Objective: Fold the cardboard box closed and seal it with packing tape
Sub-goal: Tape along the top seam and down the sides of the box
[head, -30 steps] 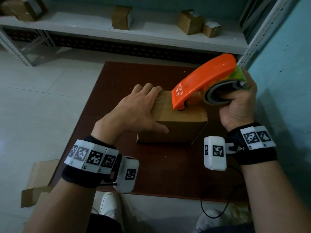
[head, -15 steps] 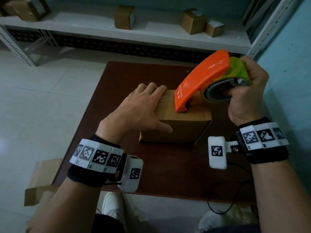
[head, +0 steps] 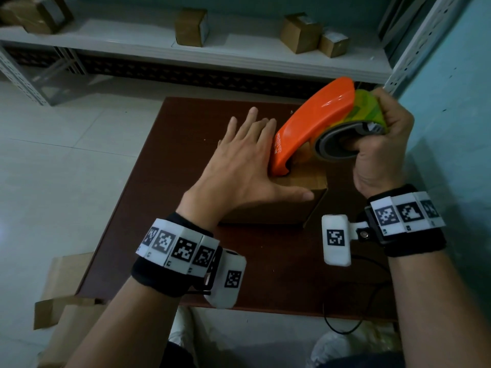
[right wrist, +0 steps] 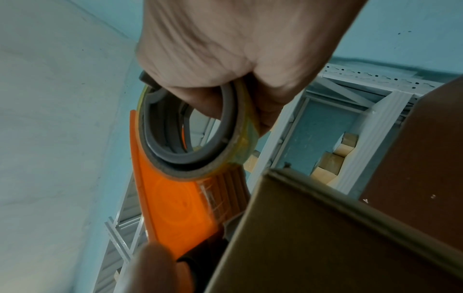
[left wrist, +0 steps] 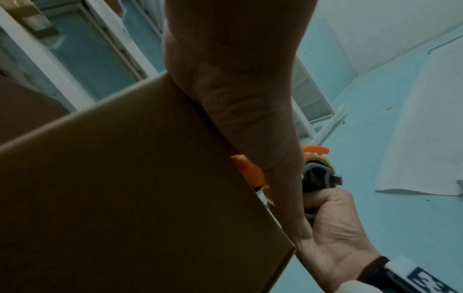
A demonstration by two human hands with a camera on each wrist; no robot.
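Note:
A small brown cardboard box (head: 308,181) stands on the dark red table (head: 164,208), its top flaps folded down. My left hand (head: 247,160) lies flat on the box top with straight, spread fingers, the thumb along the near edge. My right hand (head: 382,152) grips an orange tape dispenser (head: 313,123) loaded with a roll of clear tape (head: 369,112), fingers hooked through the grey core. The dispenser's nose touches the box top beside my left fingers. In the left wrist view the box side (left wrist: 130,198) fills the frame. The right wrist view shows the dispenser (right wrist: 175,204) against the box (right wrist: 325,237).
A white metal shelf (head: 239,57) behind the table carries several small cardboard boxes (head: 300,33). A teal wall (head: 451,128) runs close along the right. Flattened cardboard (head: 61,293) lies on the tiled floor at the left. A black cable (head: 345,328) hangs off the table's near edge.
My left hand has slid further onto the box top and its fingers have straightened and spread. The dispenser has tilted up steeper, with its nose staying on the box top.

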